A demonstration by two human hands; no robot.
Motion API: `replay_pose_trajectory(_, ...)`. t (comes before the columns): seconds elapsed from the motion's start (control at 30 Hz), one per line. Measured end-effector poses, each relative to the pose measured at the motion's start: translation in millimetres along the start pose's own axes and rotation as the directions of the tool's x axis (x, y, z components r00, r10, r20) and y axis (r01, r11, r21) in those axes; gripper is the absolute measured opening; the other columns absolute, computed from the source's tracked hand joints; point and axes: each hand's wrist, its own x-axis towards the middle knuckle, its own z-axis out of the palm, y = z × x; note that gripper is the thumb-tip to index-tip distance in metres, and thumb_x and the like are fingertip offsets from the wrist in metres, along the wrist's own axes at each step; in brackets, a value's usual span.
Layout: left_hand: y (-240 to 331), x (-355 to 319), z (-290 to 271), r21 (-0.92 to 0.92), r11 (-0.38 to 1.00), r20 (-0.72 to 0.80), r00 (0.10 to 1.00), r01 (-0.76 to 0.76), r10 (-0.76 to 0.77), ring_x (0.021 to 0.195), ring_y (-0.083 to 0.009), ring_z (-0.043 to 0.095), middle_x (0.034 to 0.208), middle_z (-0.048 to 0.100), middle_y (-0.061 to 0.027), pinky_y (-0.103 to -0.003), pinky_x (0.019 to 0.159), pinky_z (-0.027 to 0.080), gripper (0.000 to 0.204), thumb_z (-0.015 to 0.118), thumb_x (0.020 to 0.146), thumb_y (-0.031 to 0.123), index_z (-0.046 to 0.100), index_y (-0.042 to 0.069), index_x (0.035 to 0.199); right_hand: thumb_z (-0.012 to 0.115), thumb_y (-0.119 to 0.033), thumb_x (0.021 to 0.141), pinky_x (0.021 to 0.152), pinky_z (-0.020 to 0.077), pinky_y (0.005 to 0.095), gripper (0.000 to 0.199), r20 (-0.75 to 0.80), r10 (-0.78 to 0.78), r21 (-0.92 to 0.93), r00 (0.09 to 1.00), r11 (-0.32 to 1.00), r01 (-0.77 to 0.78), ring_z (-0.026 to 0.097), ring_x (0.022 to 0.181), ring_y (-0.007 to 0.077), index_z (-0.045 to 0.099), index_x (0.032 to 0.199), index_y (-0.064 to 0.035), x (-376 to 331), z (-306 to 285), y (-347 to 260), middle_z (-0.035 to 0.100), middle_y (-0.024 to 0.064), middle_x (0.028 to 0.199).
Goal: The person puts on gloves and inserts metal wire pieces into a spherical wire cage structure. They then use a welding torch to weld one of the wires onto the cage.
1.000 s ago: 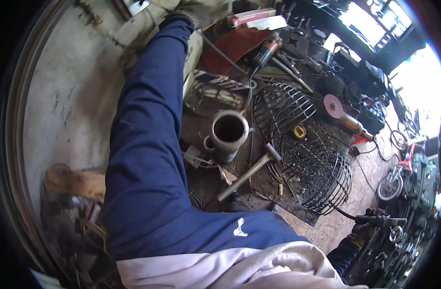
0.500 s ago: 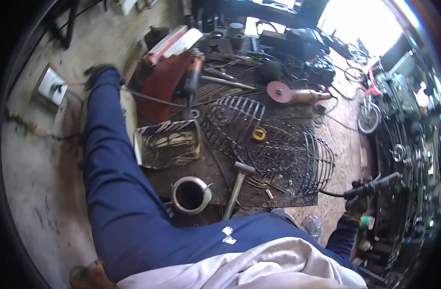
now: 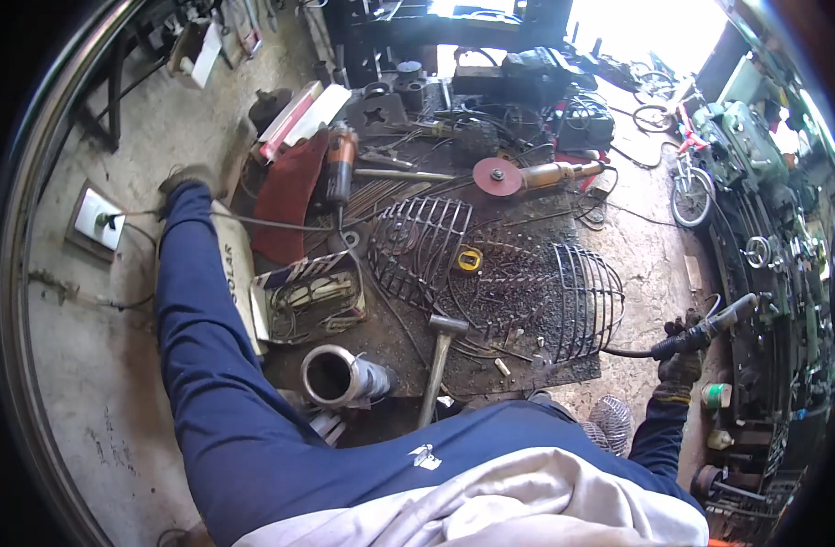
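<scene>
My left arm stretches far forward along the left wall. Its gloved hand [image 3: 187, 179] is at the far end, near a pale printed box or sack [image 3: 238, 264] and a cable; its fingers are too blurred to read. Out to the right, my gloved right hand [image 3: 680, 366] is closed round the black handle of what looks like a welding electrode holder [image 3: 709, 330], its cable running left to the bench. On the dark workbench [image 3: 518, 205] between them are a hammer [image 3: 442, 360], a curved wire grille [image 3: 586, 305] and a yellow tape measure [image 3: 469, 260].
An angle grinder [image 3: 536, 176] with a reddish disc lies at the bench's far side, another orange grinder [image 3: 341, 164] left of it. A metal pipe [image 3: 370, 381] and an open box of rods [image 3: 312, 301] stand near. Wall socket [image 3: 96, 221] left; cluttered shelving right.
The whole view has shifted, with the bench sliding left and the left wall lower. My right hand keeps its hold on the electrode holder, and my left arm stays outstretched.
</scene>
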Motion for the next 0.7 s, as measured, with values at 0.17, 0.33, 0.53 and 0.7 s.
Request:
replay_pose_trajectory(0.17, 42, -123, -93, -0.421, 0.843, -0.329, 0.922, -0.336, 0.203, 0.106, -0.0368, 0.064, 0.112, 0.067, -0.0192, -0.046, 0.091, 0.047, 0.065, 0.052, 0.084, 0.066, 0.067, 0.01, 0.114, 0.058, -0.038, 0.092, 0.06, 0.0527, 0.0265, 0.055, 0.255, -0.255, -0.08, 0.933, 0.956, 0.283, 0.066, 0.08, 0.0169, 0.052, 0.134, -0.0037, 25, -18, 4, 0.067, 0.0104, 0.1)
replay_pose_trajectory(0.33, 61, -229, -133, -0.45, 0.621, -0.522, 0.753, -0.642, 0.4, 0.09, -0.0203, 0.065, 0.098, 0.069, -0.009, -0.034, 0.082, 0.049, 0.044, 0.062, 0.089, 0.047, 0.067, 0.01, 0.112, 0.055, -0.039, 0.094, 0.061, 0.053, 0.0274, 0.053, 0.262, -0.298, -0.14, 0.918, 0.929, 0.342, 0.066, 0.081, 0.017, 0.052, 0.133, -0.0033, 56, -26, 8, 0.066, 0.0117, 0.102)
replay_pose_trajectory(0.53, 79, -344, -157, -0.621, 0.336, -0.53, 0.695, -0.709, 0.487, 0.098, -0.0175, 0.063, 0.106, 0.068, -0.0103, -0.03, 0.089, 0.048, 0.044, 0.065, 0.092, 0.033, 0.062, 0.0, 0.121, 0.052, -0.04, 0.096, 0.061, 0.0534, 0.0285, 0.05, 0.396, -0.157, -0.016, 0.905, 0.984, 0.178, 0.066, 0.081, 0.0172, 0.051, 0.131, -0.0028, 121, -28, 13, 0.066, 0.0132, 0.104)
replay_pose_trajectory(0.7, 151, -437, -177, -0.784, 0.236, -0.509, 0.812, -0.574, 0.285, 0.113, -0.0205, 0.059, 0.117, 0.066, -0.0127, -0.034, 0.099, 0.044, 0.049, 0.071, 0.088, 0.038, 0.064, 0.0, 0.118, 0.049, -0.04, 0.098, 0.062, 0.0538, 0.0294, 0.049, 0.655, 0.066, 0.264, 0.752, 0.913, -0.31, 0.066, 0.082, 0.0174, 0.051, 0.129, -0.0024, 195, -29, 3, 0.066, 0.0145, 0.106)
